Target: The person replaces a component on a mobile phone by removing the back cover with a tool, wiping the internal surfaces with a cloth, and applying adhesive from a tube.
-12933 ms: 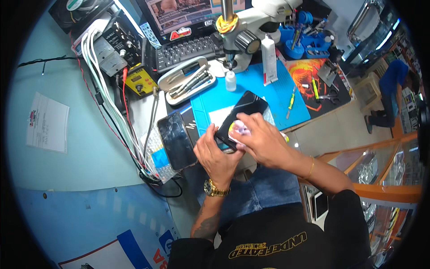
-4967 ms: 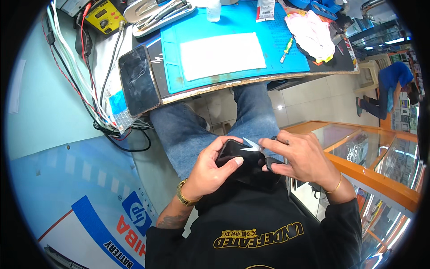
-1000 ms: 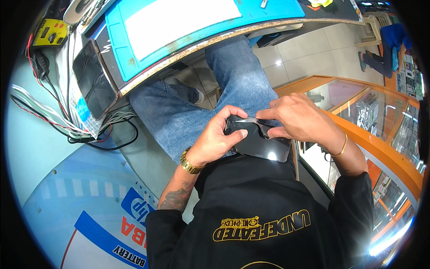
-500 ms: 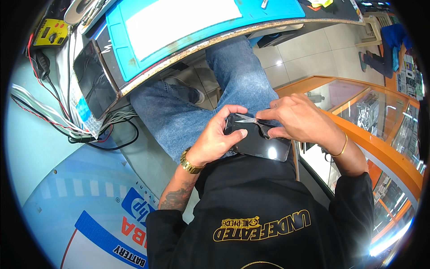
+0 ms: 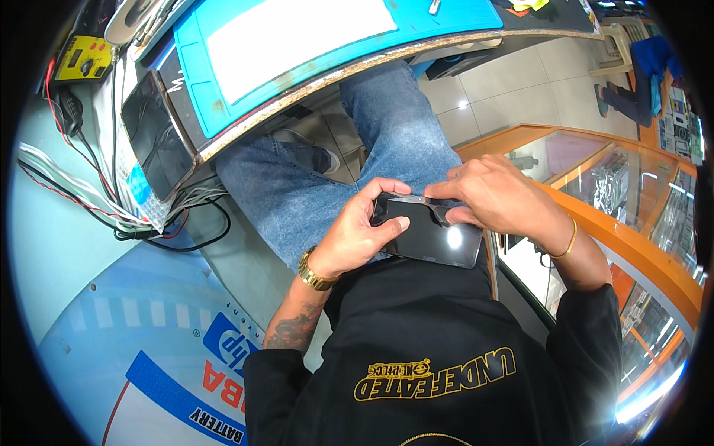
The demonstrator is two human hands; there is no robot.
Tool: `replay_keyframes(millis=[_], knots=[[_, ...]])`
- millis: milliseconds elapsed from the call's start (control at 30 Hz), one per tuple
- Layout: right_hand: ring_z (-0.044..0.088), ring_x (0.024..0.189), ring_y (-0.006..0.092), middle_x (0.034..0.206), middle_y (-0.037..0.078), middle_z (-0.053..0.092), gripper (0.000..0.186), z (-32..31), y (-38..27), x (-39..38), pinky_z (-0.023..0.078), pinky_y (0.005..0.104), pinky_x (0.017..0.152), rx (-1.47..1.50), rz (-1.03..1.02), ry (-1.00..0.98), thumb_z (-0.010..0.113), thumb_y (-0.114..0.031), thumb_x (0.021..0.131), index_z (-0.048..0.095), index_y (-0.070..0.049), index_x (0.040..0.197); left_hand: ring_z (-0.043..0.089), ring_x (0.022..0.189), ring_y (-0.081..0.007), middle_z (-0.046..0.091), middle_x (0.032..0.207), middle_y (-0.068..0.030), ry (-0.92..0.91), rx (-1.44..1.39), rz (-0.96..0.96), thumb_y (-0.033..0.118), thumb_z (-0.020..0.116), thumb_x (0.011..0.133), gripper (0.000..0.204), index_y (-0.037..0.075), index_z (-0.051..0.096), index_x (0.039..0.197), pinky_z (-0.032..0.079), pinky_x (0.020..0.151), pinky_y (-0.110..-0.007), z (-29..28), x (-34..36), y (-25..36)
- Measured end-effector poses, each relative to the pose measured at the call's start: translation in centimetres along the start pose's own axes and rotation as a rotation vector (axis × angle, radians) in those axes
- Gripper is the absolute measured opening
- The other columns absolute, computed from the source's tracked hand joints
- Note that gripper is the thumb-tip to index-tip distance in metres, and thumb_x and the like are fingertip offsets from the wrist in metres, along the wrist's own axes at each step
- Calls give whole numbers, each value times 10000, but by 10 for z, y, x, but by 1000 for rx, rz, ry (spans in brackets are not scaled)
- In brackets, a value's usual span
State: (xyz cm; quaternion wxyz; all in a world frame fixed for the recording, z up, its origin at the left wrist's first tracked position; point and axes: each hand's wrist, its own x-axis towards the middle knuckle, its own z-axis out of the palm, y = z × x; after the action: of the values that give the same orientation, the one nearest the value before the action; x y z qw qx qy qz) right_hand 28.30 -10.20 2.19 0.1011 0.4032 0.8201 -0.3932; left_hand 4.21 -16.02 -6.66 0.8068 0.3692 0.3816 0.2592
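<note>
Our L hand (image 5: 353,234) pinches the blk phone (image 5: 424,238) at its L end, above our lap (image 5: 401,141); R hand (image 5: 494,197) grips scissors (image 5: 407,198) near its far edge. Phone's prob. light, stiff, slick, w/ fragile glass; we'd best hold the side edges.

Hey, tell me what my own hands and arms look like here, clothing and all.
Your left hand and right hand are ungloved. There's a chunky gold watch on the left wrist, a dark tattoo above it, and a thin gold bracelet on the right wrist. Your sleeves are short and black.
</note>
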Motion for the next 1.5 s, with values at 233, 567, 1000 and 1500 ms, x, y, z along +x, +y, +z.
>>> replay_keyframes(millis=[233,567,1000,1500], knots=[[694,843,367,856,145,724,407,-2,-2,0,520,472,750,4,-1,0,822,-194,759,741,-114,1150,600,963,-57,625,1098,-15,11,-15,11,-13,681,933,403,33,534,1306,508,835,-236,1,0,0],[715,852,347,841,135,745,360,-1,-2,1,544,453,766,-9,-13,16,821,-176,773,752,-90,1116,605,998,-70,634,1107,-26,-6,-73,-27,-7,679,941,393,28,532,1303,513,872,-246,0,-1,1],[690,811,388,840,156,733,371,3,8,4,512,481,711,48,-44,14,798,-209,782,731,-88,1126,608,1059,-89,639,1188,-58,9,-74,-31,-4,672,943,467,12,494,1373,503,934,-251,3,-2,9],[539,833,33,910,-68,595,394,28,35,-10,448,214,751,1203,177,-61,836,-63,838,649,-63,1185,600,886,-41,641,988,11,106,-170,-25,64,631,1004,204,23,597,1201,487,786,-210,-2,-6,11]])
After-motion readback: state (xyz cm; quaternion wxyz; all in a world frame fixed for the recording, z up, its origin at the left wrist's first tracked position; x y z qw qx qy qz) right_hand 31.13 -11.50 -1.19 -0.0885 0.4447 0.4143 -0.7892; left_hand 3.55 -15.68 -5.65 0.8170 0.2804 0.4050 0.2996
